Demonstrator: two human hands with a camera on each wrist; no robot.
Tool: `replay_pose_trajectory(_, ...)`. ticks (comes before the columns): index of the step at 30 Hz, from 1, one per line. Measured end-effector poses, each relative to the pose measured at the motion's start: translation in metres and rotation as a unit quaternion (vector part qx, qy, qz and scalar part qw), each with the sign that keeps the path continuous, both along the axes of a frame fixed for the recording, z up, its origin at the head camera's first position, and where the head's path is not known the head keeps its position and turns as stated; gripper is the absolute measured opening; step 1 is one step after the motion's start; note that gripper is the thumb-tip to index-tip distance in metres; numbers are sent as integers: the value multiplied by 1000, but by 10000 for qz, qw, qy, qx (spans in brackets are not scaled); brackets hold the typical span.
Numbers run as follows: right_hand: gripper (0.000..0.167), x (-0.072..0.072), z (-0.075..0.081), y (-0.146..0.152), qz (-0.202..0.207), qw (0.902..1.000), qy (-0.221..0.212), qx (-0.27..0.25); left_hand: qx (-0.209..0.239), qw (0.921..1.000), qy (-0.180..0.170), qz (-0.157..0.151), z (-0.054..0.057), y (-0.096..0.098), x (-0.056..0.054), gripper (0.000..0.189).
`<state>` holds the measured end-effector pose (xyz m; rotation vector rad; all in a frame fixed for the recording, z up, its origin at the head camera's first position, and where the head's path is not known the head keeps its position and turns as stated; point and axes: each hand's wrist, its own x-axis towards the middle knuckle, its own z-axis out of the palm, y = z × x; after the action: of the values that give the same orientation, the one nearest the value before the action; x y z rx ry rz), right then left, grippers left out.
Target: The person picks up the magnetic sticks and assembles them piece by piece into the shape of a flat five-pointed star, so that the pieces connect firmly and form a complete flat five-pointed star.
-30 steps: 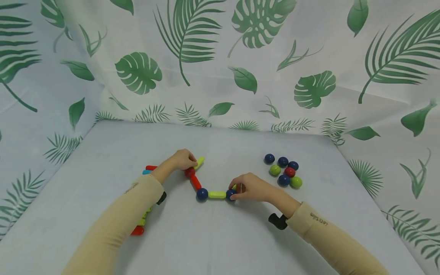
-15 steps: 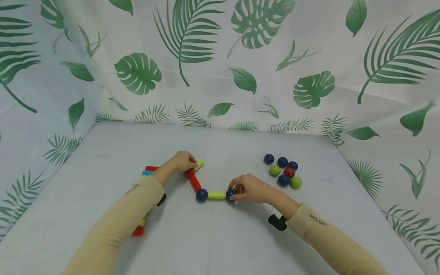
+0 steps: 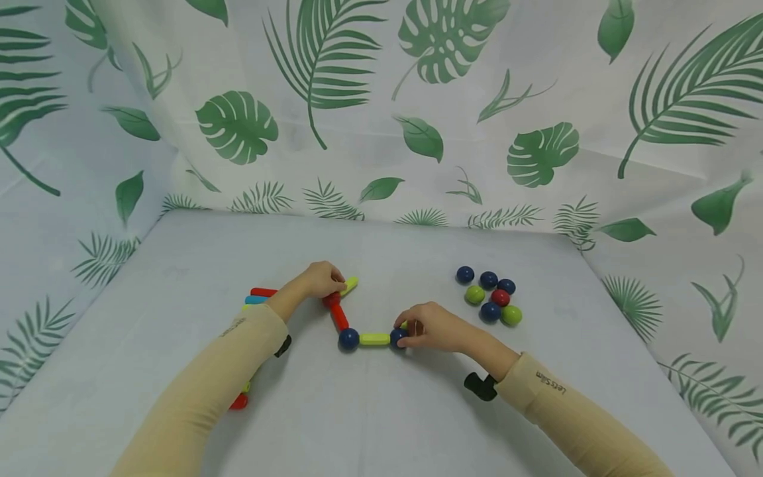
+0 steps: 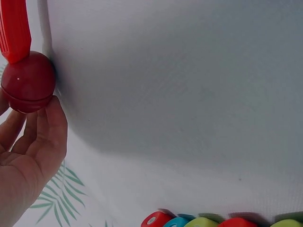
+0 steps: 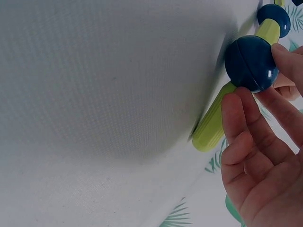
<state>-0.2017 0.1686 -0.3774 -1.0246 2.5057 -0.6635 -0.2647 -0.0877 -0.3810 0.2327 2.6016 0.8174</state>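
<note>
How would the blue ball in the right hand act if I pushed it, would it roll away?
The blue ball looks round, so it might start to roll. But green sticks meet it on two sides, which would probably hold it back. Its shine hints that it may feel slippery.

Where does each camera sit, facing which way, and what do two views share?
Head: on the head, facing forward and down; left hand, right hand and sleeves show.
Left wrist: on that wrist, facing the red ball; left fingers show.
Right wrist: on that wrist, facing a blue ball; right fingers show gripping it.
Shared: head and right wrist views both show this blue ball.
</note>
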Motion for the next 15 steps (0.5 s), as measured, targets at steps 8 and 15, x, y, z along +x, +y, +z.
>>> replay_pose_trajectory(8, 29, 0, -1, 1, 42, 10000, 17, -21, 43, 10000, -51, 19, -1, 2, -1, 30)
replay_pose_trajectory(15, 31, -4, 4, 9, -96, 9999, 6, -103, 41, 9997, -215, -45, 0, 3, 1, 34)
